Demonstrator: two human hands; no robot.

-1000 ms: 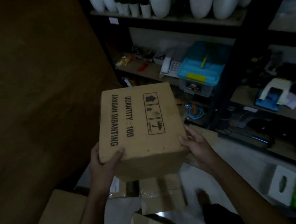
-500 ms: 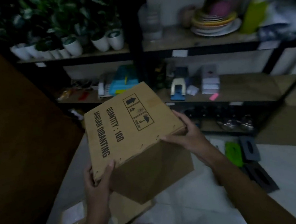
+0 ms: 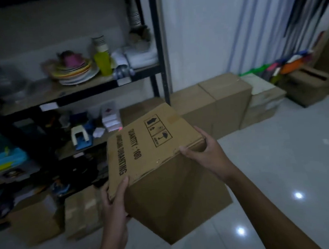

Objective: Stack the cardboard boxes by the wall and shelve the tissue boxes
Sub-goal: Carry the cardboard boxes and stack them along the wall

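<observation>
1. A brown cardboard box printed with black text and handling symbols (image 3: 151, 145) is held in the air, tilted, in front of the person and above the glossy white tiled floor (image 3: 285, 173).
2. The left hand (image 3: 114, 199) grips the box's near left corner, thumb lying on the printed top face and fingers curled round the edge beneath.
3. The right hand (image 3: 204, 150) grips the right top edge, thumb pressed on the top face, fingers wrapped down the side.
4. Behind the box, a row of plain brown cardboard boxes (image 3: 213, 99) stands on the floor against the white wall (image 3: 200, 30), touching one another.
5. Just beside that row on the right sits a pale, whitish carton (image 3: 263, 96), and further right a brown open-slot cardboard box (image 3: 306, 84).
6. To the left stands a black metal shelving rack (image 3: 157, 44); one shelf carries a stack of coloured plates (image 3: 74, 70) and a yellow-green plastic cup (image 3: 103, 63).
7. Two more brown cardboard boxes (image 3: 57, 215) rest on the floor at the foot of the rack, blurred.
</observation>
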